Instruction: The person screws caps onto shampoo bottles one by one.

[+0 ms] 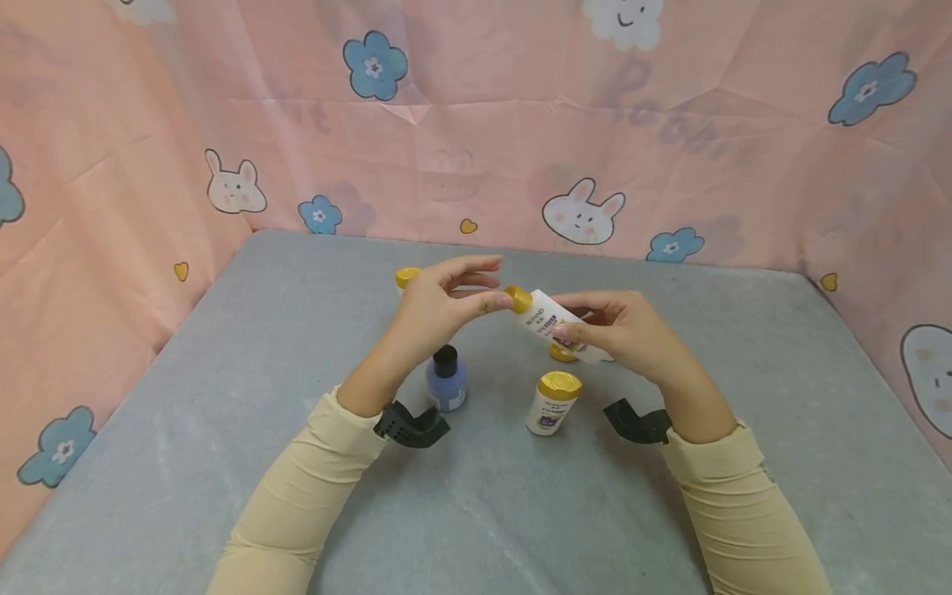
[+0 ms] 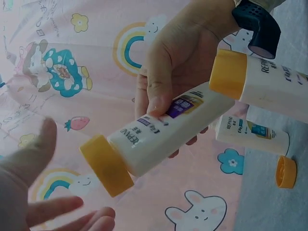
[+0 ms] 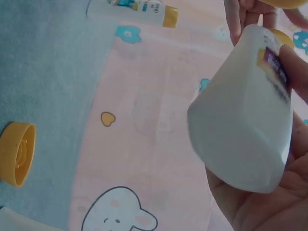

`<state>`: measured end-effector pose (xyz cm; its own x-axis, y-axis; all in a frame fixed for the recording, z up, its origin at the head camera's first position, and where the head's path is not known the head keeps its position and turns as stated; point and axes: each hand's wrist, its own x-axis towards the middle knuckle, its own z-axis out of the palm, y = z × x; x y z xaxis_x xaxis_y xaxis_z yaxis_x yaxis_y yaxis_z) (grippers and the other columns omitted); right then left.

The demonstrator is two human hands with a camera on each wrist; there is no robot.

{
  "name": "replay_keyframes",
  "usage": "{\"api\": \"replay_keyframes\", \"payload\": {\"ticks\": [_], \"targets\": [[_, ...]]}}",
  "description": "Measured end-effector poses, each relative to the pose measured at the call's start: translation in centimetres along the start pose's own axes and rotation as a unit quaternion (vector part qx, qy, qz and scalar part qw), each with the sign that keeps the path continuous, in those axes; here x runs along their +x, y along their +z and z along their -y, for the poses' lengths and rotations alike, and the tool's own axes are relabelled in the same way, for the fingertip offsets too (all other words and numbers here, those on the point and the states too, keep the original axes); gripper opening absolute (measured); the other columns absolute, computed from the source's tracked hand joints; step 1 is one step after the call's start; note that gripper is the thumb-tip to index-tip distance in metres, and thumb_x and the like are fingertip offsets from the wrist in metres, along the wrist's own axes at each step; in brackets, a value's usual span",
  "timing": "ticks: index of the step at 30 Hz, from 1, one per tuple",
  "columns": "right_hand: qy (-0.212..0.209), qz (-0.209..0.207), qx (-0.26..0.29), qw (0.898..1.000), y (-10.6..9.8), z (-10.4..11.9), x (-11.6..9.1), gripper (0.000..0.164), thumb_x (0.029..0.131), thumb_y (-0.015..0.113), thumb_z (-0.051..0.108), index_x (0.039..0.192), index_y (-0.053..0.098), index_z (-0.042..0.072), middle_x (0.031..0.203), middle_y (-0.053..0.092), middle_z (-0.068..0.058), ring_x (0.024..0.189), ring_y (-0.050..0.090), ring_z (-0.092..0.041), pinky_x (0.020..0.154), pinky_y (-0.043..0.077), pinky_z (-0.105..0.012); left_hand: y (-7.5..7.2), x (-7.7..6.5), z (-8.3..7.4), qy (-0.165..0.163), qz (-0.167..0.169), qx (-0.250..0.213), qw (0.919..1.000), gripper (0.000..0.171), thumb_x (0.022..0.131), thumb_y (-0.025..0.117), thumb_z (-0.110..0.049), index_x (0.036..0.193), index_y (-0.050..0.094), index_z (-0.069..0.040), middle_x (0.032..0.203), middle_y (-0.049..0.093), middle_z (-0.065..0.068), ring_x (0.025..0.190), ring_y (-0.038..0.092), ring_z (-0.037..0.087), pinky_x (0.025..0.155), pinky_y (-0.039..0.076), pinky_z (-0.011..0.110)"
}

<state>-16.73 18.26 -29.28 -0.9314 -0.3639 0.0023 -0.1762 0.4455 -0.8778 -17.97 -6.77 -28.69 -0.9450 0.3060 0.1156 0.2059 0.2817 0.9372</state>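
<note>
Spreading out flat, the grey surface (image 1: 476,512) lies below your right hand (image 1: 623,330), which grips a tilted white plastic bottle (image 1: 543,316) with a gold cap (image 1: 520,299). Your left hand (image 1: 436,302), fingers loosely extended, hovers just left of that cap. Nearer stand a similar gold-capped bottle (image 1: 549,413) and, left, a squat blue bottle (image 1: 447,386).

A handheld white bottle (image 1: 541,314) bears a purple-and-gold label (image 2: 185,105) and a golden-yellow cap (image 1: 520,299), before pink cloth (image 1: 461,145) printed with blue flowers (image 1: 375,66), white rabbits (image 1: 583,216) and yellow hearts (image 1: 468,226). Across the grey desk (image 1: 476,512), a standing bottle (image 1: 550,413) matches in white, purple and gold, another white bottle (image 2: 240,132) displays a teal label (image 2: 261,131), a loose cap (image 2: 288,172) shows orange-yellow, and a periwinkle bottle (image 1: 446,386) wears a black lid (image 1: 445,359). The sleeves (image 1: 312,471) are plain beige, the wrist mounts (image 1: 411,426) black.
</note>
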Motion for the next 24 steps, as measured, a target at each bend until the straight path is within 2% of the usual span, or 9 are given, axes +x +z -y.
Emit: {"api": "replay_keyframes", "payload": {"ticks": [2,6,13,20,24], "targets": [[0.002,-0.002,-0.004,1.000,0.08,0.03,0.04,0.037,0.091,0.073,0.014,0.125,0.068,0.003,0.108,0.067,-0.016,0.083,0.070,-0.016,0.071,0.060,-0.031,0.06,0.02,-0.03,-0.030,-0.021,0.015,0.9992,0.047,0.084,0.080,-0.037,0.128,0.067,-0.024,0.122,0.070,-0.005,0.111,0.067,0.013,0.094,0.057,0.035],[0.004,0.000,-0.011,1.000,0.25,0.01,0.11,0.036,0.091,0.074,0.017,0.125,0.068,0.005,0.108,0.067,-0.017,0.085,0.071,-0.021,0.073,0.060,-0.033,0.39,0.09,0.07,-0.046,-0.025,0.025,0.9983,0.037,0.084,0.079,-0.038,0.117,0.074,-0.022,0.110,0.075,-0.006,0.103,0.068,0.010,0.092,0.057,0.034],[-0.003,0.004,-0.009,1.000,0.39,-0.12,0.14,0.035,0.092,0.072,0.015,0.125,0.068,0.003,0.107,0.067,-0.017,0.083,0.071,-0.019,0.072,0.060,-0.032,0.61,0.08,0.27,-0.027,-0.012,0.023,0.9993,0.028,0.086,0.079,-0.034,0.110,0.077,-0.020,0.110,0.075,-0.006,0.102,0.068,0.011,0.091,0.058,0.034],[-0.013,0.005,0.005,1.000,0.28,-0.18,0.06,0.035,0.092,0.071,0.010,0.125,0.067,-0.001,0.106,0.067,-0.017,0.082,0.072,-0.017,0.071,0.060,-0.028,0.48,-0.04,0.10,0.002,0.010,0.033,0.9994,0.033,0.088,0.077,-0.027,0.119,0.074,-0.016,0.121,0.072,-0.002,0.109,0.067,0.013,0.093,0.058,0.032],[-0.006,0.003,0.005,1.000,0.30,-0.09,0.10,0.036,0.092,0.071,0.011,0.126,0.066,-0.001,0.107,0.067,-0.018,0.082,0.071,-0.015,0.071,0.061,-0.029,0.30,-0.08,0.01,-0.004,0.020,0.020,0.9996,0.043,0.087,0.078,-0.027,0.129,0.068,-0.018,0.128,0.068,-0.004,0.115,0.066,0.012,0.097,0.057,0.033]]}}
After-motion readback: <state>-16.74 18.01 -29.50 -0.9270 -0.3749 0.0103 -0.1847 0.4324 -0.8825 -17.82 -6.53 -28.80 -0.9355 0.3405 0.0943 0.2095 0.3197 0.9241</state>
